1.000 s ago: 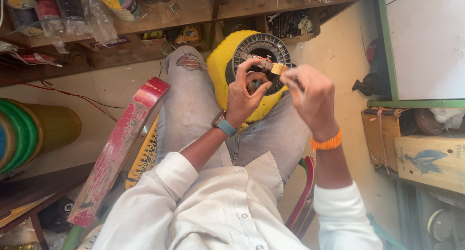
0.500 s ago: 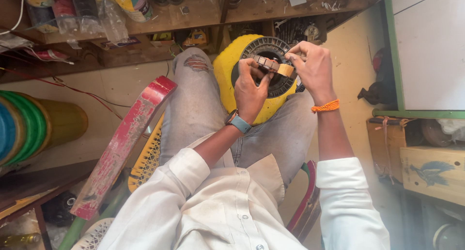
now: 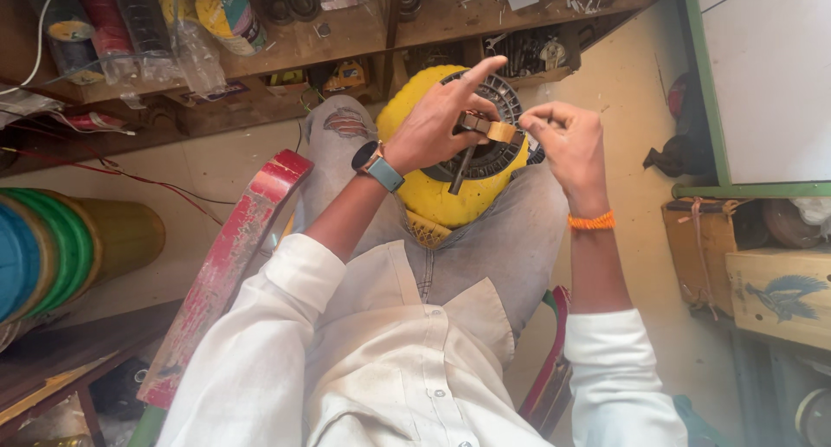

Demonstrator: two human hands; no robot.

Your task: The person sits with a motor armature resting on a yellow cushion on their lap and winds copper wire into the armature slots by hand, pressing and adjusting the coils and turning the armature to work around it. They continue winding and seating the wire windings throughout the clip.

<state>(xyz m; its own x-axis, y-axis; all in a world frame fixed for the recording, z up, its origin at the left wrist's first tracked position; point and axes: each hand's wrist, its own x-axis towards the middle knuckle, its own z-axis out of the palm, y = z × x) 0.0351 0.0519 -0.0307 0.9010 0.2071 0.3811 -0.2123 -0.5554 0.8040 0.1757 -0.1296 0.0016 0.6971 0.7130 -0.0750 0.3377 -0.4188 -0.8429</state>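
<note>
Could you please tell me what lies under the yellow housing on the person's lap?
The yellow housing rests on the person's jeans-clad thighs. Its underside is hidden from view.

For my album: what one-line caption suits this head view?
Both hands, left hand and right hand, pinch a small brass part above a yellow fan housing.

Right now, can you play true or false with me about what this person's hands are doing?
1. The round yellow plastic housing with a dark grille rests on the person's lap. True.
2. The left hand wears an orange thread band. False: it wears a watch with a blue strap; the orange thread band is on the right wrist.
3. Both hands meet at a small tan and dark part above the grille. True.
4. The right hand rests flat on the red painted wooden plank. False: it is raised over the housing, apart from the plank.
5. The left index finger points out straight. True.
</note>
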